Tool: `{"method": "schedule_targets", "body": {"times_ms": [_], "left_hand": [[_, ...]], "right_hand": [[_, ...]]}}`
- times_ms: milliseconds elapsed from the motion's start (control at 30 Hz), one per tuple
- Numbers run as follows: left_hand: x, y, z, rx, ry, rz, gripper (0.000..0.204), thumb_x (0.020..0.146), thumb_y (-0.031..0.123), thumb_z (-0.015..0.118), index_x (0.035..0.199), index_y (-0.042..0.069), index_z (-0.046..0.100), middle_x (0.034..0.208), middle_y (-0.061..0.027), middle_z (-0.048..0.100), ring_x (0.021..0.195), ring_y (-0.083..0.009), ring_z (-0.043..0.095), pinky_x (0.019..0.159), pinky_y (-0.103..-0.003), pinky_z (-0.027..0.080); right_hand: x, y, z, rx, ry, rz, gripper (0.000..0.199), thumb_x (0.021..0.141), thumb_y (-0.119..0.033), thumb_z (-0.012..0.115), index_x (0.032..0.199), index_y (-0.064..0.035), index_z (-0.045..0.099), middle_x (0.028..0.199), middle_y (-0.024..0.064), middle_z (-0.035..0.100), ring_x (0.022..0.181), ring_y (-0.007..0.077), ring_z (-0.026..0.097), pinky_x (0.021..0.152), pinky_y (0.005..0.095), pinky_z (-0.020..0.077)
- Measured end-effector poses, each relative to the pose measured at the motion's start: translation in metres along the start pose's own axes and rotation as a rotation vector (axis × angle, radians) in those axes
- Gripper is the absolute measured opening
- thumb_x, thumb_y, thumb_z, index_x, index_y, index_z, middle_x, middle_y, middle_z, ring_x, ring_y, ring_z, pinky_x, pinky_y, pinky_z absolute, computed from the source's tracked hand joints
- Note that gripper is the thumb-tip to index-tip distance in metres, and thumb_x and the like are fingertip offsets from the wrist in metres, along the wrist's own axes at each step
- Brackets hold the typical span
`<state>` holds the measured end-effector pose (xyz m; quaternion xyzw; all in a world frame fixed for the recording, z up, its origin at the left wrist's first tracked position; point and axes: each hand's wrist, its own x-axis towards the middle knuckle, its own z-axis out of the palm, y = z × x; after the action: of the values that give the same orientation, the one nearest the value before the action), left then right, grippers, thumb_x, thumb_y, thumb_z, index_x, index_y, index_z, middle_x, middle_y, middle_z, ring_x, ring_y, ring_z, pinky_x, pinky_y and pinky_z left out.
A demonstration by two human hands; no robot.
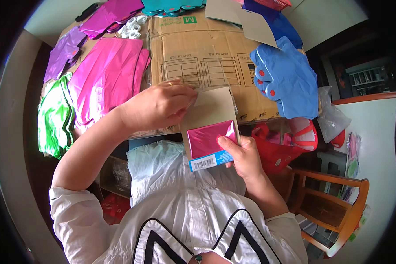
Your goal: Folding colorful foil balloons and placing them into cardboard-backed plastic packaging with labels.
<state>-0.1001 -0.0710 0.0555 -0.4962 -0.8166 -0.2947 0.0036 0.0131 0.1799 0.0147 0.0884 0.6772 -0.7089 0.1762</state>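
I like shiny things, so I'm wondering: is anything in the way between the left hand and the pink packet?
Nothing that I can see: only the bare upper part of the card lies between the left hand and the pink packet. The right hand holds the card's other side.

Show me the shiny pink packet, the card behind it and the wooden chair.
Pink packet (206, 140), head view: middle of its front.
Card (212, 105), head view: bare upper part.
Wooden chair (324, 213), head view: brown panel.

Left hand (163, 105) curled, right hand (247, 156) gripping, forearms (97, 147) bare
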Motion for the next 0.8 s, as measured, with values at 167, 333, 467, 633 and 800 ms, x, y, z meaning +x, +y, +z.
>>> {"method": "schedule_targets", "body": {"times_ms": [167, 333, 467, 633, 800], "left_hand": [[-0.014, 0.014, 0.011, 0.059, 0.106, 0.055, 0.030, 0.071, -0.004, 0.068, 0.100, -0.004, 0.061, 0.107, -0.0157, 0.064, 0.110, -0.0333, 0.061, 0.099, -0.044, 0.048], [-0.027, 0.021, 0.019, 0.056, 0.126, 0.091, 0.030, 0.070, -0.004, 0.068, 0.099, -0.005, 0.062, 0.108, -0.0171, 0.063, 0.110, -0.0327, 0.061, 0.098, -0.045, 0.049], [-0.031, 0.029, 0.022, 0.072, 0.110, 0.067, 0.026, 0.068, -0.004, 0.069, 0.093, -0.005, 0.061, 0.105, -0.0176, 0.063, 0.106, -0.0340, 0.061, 0.095, -0.043, 0.051], [-0.025, 0.050, 0.026, 0.165, 0.093, -0.122, 0.027, 0.068, -0.001, 0.067, 0.094, -0.003, 0.058, 0.105, -0.0163, 0.060, 0.099, -0.0333, 0.062, 0.085, -0.040, 0.053], [-0.012, 0.055, 0.033, 0.300, 0.035, -0.167, 0.030, 0.070, 0.003, 0.067, 0.098, -0.002, 0.059, 0.107, -0.0153, 0.060, 0.094, -0.0309, 0.063, 0.077, -0.039, 0.054]], "right_hand": [[0.000, 0.002, 0.005, -0.041, -0.034, -0.021, 0.027, 0.091, -0.025, 0.066, 0.079, -0.0007, 0.064, 0.061, 0.0007, 0.059, 0.047, 0.0054, 0.052, 0.041, 0.0222, 0.0410], [-0.002, -0.007, 0.013, 0.068, -0.048, -0.029, 0.021, 0.090, -0.021, 0.066, 0.094, -0.0010, 0.063, 0.072, 0.0010, 0.063, 0.054, 0.0043, 0.054, 0.040, 0.0206, 0.0419], [-0.004, -0.004, 0.018, 0.079, -0.022, -0.033, 0.020, 0.089, -0.020, 0.067, 0.097, -0.0016, 0.063, 0.074, 0.0010, 0.064, 0.054, 0.0044, 0.054, 0.040, 0.0199, 0.0421], [-0.003, 0.004, 0.018, 0.065, -0.049, -0.010, 0.020, 0.088, -0.019, 0.069, 0.097, -0.0020, 0.063, 0.072, 0.0007, 0.064, 0.053, 0.0049, 0.054, 0.040, 0.0207, 0.0418], [-0.001, 0.006, 0.020, 0.071, -0.055, -0.029, 0.019, 0.088, -0.019, 0.069, 0.097, -0.0026, 0.064, 0.069, 0.0011, 0.062, 0.052, 0.0057, 0.054, 0.041, 0.0217, 0.0415]]}}
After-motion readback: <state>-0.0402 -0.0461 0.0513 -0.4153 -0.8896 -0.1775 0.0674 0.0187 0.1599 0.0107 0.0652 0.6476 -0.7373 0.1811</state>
